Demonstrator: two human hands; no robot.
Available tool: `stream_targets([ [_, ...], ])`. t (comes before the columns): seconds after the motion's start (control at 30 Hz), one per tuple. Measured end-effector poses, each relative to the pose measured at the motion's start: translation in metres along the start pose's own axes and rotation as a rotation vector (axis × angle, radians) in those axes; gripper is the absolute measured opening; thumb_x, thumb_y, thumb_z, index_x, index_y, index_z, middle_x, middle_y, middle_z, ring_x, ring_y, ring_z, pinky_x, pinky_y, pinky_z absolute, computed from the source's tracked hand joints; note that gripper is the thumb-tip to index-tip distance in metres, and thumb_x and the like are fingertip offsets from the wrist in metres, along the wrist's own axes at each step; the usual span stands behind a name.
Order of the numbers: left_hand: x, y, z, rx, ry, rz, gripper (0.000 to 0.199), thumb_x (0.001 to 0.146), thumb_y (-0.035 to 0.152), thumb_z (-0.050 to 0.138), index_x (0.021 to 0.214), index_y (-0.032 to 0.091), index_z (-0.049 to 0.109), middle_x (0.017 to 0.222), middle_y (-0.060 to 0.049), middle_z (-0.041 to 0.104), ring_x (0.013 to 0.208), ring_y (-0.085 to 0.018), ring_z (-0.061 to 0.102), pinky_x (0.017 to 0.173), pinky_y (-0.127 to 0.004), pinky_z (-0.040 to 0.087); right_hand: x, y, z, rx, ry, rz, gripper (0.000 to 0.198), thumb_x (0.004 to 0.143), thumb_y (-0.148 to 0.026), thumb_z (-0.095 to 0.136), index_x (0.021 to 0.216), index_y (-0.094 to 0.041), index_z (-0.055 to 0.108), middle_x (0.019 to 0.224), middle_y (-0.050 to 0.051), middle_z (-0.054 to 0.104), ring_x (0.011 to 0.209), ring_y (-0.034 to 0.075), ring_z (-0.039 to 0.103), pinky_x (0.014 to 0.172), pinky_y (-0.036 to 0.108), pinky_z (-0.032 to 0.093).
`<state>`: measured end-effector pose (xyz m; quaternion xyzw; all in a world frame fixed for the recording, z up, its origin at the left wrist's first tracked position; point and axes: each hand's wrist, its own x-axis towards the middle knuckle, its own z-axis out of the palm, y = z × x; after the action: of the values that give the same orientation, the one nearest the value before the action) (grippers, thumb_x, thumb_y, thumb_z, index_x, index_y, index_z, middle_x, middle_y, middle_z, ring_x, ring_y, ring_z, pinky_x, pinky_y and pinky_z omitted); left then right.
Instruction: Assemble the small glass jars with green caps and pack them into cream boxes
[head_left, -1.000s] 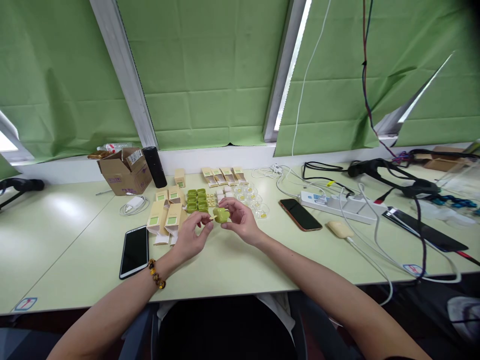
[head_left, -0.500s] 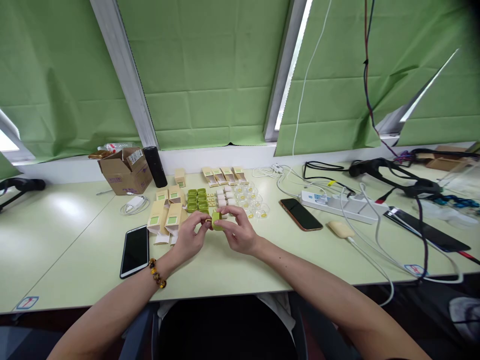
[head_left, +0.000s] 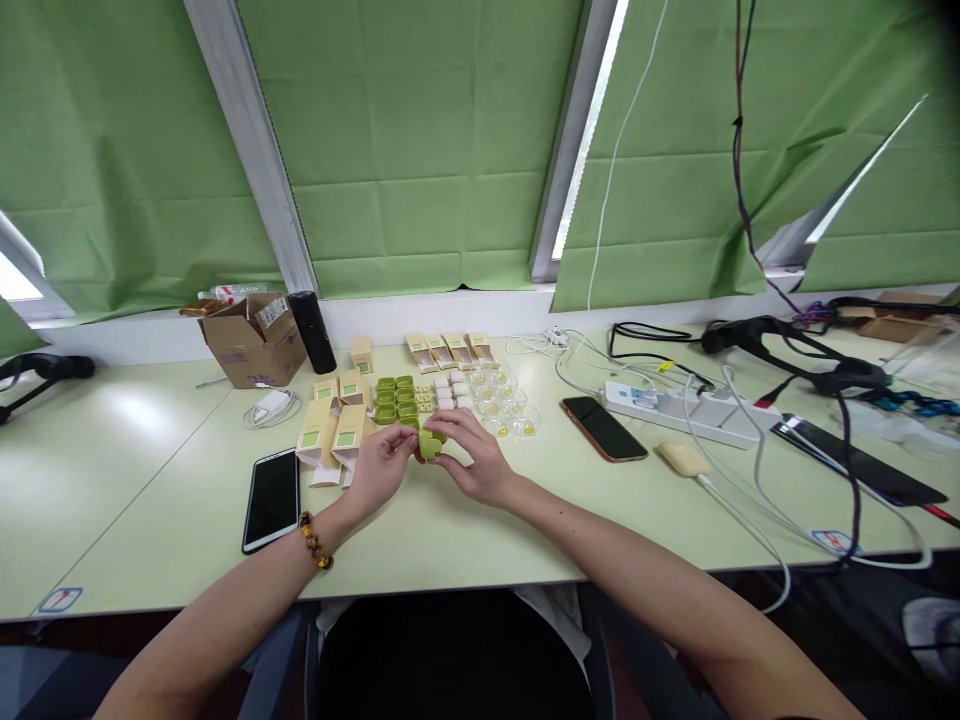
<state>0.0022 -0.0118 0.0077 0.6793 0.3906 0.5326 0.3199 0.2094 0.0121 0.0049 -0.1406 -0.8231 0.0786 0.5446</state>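
Observation:
In front of the rows of small parts, my right hand (head_left: pixel 480 462) grips a small green box (head_left: pixel 430 446) between thumb and fingers. My left hand (head_left: pixel 380 464) is pinched at the box's left side; whatever is between its fingertips is too small to tell. Just beyond the hands stand several green open boxes (head_left: pixel 386 398), small yellowish pieces (head_left: pixel 424 398), white blocks (head_left: pixel 444 392) and clear plastic domes (head_left: pixel 491 408) with yellow centres. Cream cartons (head_left: pixel 318 432) with green labels lie close to my left hand.
A white-edged phone (head_left: pixel 271 500) lies left, another phone (head_left: pixel 604 428) right. Further right are a power strip (head_left: pixel 679 412), a cream case (head_left: pixel 684 459) and loose cables. A cardboard box (head_left: pixel 255 345) and a black cylinder (head_left: pixel 311 332) stand at the back left.
The green box has turned in my right hand and now shows a different, rounded side. My right fingers have shifted around it, and my left hand stays close beside it.

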Motion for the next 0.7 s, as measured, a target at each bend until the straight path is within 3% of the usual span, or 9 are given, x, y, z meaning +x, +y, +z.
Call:
stream_targets([
  [0.13,0.0044,-0.0053,0.0042,-0.274,-0.071,-0.169,0.041,0.088,0.056,0.079,0.086,0.016,0.072,0.071,-0.004,0.073,0.065,-0.016,0.067,0.068,-0.029,0.053,0.0001,0.0001,0.0024,0.009,0.010,0.053,0.054,0.098,-0.026,0.072,0.149,-0.035,0.058,0.127,0.012,0.067,0.116,0.029,0.065,0.098,0.050,0.060],
  [0.3,0.0053,-0.0056,0.0080,-0.560,-0.086,-0.266,0.044,0.076,0.052,0.092,0.082,0.016,0.068,0.069,-0.001,0.070,0.063,-0.013,0.064,0.068,-0.027,0.052,0.0018,-0.0035,0.0053,-0.007,0.047,0.062,0.060,0.097,-0.024,0.074,0.152,-0.037,0.056,0.125,0.011,0.068,0.116,0.028,0.065,0.098,0.049,0.059],
  [0.53,0.0061,-0.0048,0.0083,-0.567,-0.116,-0.302,0.042,0.075,0.049,0.094,0.080,0.015,0.069,0.069,0.000,0.068,0.063,-0.012,0.062,0.068,-0.027,0.050,0.0018,-0.0050,0.0065,0.014,0.086,0.143,0.049,0.093,-0.026,0.080,0.140,-0.032,0.067,0.113,0.009,0.071,0.107,0.026,0.067,0.091,0.044,0.060],
  [0.7,0.0069,-0.0020,0.0101,-0.561,-0.131,-0.327,0.039,0.084,0.051,0.086,0.092,0.015,0.074,0.085,-0.004,0.071,0.073,-0.012,0.061,0.070,-0.025,0.050,0.0063,-0.0021,0.0019,0.038,0.084,0.266,0.041,0.091,-0.035,0.082,0.130,-0.028,0.073,0.108,0.008,0.071,0.092,0.022,0.066,0.079,0.037,0.060],
])
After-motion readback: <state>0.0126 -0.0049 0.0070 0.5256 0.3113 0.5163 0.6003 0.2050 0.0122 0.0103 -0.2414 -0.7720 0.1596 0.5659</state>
